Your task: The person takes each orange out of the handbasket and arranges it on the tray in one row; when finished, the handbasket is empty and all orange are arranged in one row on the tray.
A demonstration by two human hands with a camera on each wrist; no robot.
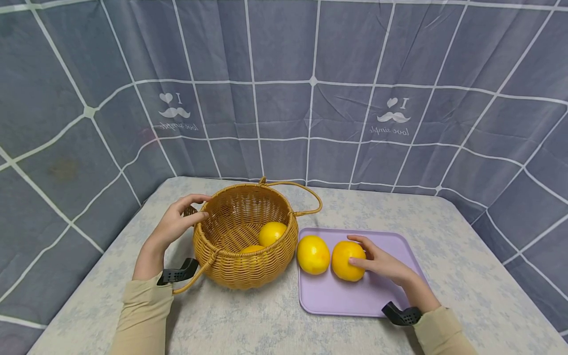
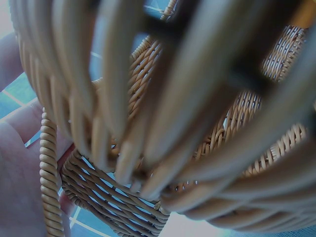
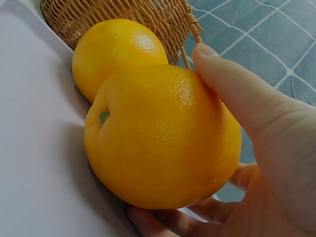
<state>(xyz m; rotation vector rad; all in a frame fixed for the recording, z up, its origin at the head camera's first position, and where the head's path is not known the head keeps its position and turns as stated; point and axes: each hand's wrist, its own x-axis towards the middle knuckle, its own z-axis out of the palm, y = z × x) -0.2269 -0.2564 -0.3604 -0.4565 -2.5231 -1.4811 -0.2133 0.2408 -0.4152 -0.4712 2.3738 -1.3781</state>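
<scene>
A round wicker basket (image 1: 246,266) stands left of centre with two oranges inside, one orange (image 1: 271,232) plainly visible and the other partly behind the near rim. My left hand (image 1: 170,222) holds the basket's left rim, thumb and fingers at its edge; in the left wrist view the weave (image 2: 118,197) hides most of that hand. On the lilac tray (image 1: 355,301) my right hand (image 1: 381,261) grips an orange (image 1: 347,261), thumb on its near side and fingers around the far side and underneath. Another orange (image 1: 313,254) sits beside it at the tray's left edge.
The basket's right handle (image 1: 310,195) leans out above the tray's back left. Its left handle (image 1: 195,281) hangs down by the left wrist. A pale patterned tablecloth (image 1: 239,320) covers the table, and a grey-blue checked curtain (image 1: 284,113) stands behind and at both sides.
</scene>
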